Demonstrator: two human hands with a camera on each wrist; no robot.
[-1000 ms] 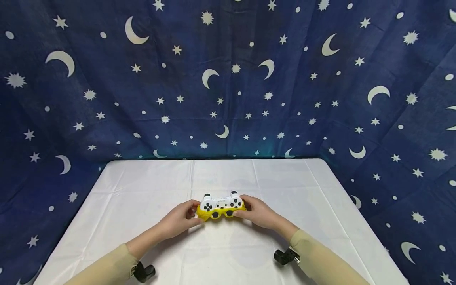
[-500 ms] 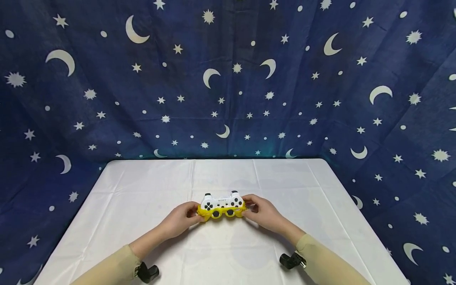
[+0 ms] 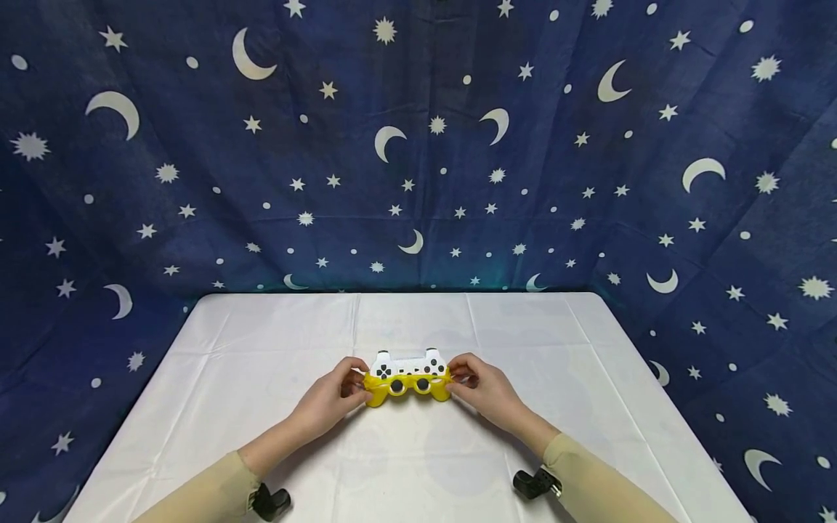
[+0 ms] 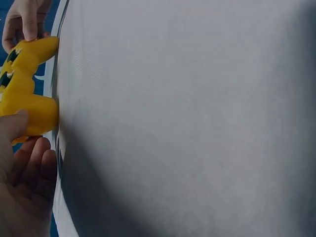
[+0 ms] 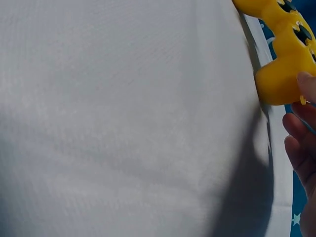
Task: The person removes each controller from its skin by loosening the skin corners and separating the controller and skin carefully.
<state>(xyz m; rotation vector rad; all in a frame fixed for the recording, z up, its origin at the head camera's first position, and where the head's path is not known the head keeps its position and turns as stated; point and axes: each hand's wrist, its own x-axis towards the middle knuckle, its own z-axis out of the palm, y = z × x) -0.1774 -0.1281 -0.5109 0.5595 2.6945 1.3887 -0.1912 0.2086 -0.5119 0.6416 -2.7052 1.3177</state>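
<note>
A white game controller [image 3: 407, 365] with black buttons and thumbsticks is held over the middle of the table. A yellow stretchy cover [image 3: 411, 383] wraps its lower half and both handles, and the thumbsticks poke through round holes. My left hand [image 3: 330, 399] pinches the cover's left side between thumb and fingers. On the opposite side, my right hand [image 3: 488, 392] pinches it the same way. In the left wrist view the cover [image 4: 29, 106] lies under the left thumb. The right wrist view has the right thumb on the yellow cover [image 5: 281, 79], its other fingertips curled behind.
A white cloth covers the table [image 3: 261, 341]. Behind and beside it hangs a dark blue curtain [image 3: 314, 145] printed with moons and stars. Black wrist-camera mounts [image 3: 271, 501] sit at both sleeve cuffs.
My right hand has shifted right, its thumb moving off the front to the controller's side. The yellow cover has been drawn further up the controller's face.
</note>
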